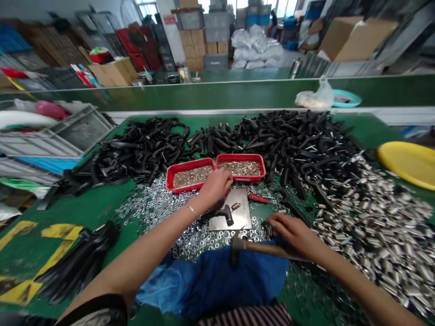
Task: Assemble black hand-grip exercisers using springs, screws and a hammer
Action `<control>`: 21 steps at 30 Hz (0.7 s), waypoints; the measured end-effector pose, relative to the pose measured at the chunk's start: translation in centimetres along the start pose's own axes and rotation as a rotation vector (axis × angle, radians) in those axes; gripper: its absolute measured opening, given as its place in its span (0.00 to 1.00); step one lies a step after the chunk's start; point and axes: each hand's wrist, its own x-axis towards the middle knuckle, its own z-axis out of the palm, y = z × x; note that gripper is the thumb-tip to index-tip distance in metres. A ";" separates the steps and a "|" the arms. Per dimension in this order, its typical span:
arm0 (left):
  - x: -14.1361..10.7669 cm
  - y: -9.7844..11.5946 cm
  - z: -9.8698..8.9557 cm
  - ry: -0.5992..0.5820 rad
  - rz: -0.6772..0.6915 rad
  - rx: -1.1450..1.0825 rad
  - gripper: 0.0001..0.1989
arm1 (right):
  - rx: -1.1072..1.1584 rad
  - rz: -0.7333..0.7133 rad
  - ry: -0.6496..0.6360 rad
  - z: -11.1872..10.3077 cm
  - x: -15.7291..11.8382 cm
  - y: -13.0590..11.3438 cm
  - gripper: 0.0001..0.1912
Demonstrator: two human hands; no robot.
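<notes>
My left hand (217,184) has its fingers pinched together at the near edge of the right red tray (261,174), which holds small metal pins; anything between the fingertips is hidden. My right hand (292,231) is curled over the wooden handle of a hammer (261,247), whose head points left above blue cloth (217,280). Its fingertips reach to a small dark piece (268,230), blurred. Between the hands, a black plastic handle part (227,214) lies on a metal plate (243,203), with a short metal sleeve (235,206) beside it.
Loose washers (152,199) surround the plate. A second red tray (170,181) of small pieces stands left. Black handles (288,140) are heaped behind, metal sleeves (377,217) at right. A red screwdriver (258,198) lies near the plate. A yellow lid-like dish (408,160) sits far right.
</notes>
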 end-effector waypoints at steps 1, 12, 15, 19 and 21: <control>1.9 -0.3 -0.3 -0.016 0.016 0.092 0.05 | -0.007 0.013 0.021 -0.2 -0.3 0.5 0.17; 9.1 -2.5 1.2 -0.357 -0.119 0.735 0.08 | -0.340 -0.040 0.246 -1.3 -2.1 3.8 0.14; 8.7 -2.0 1.1 -0.352 -0.125 0.789 0.09 | -0.466 -0.093 0.232 -0.2 0.2 2.3 0.14; 7.5 -1.0 0.2 -0.224 -0.084 0.715 0.11 | -0.783 -0.057 0.264 0.4 5.4 1.1 0.13; 5.8 -0.3 -0.7 -0.101 -0.006 0.559 0.09 | -0.860 -0.050 0.220 0.0 7.1 1.1 0.13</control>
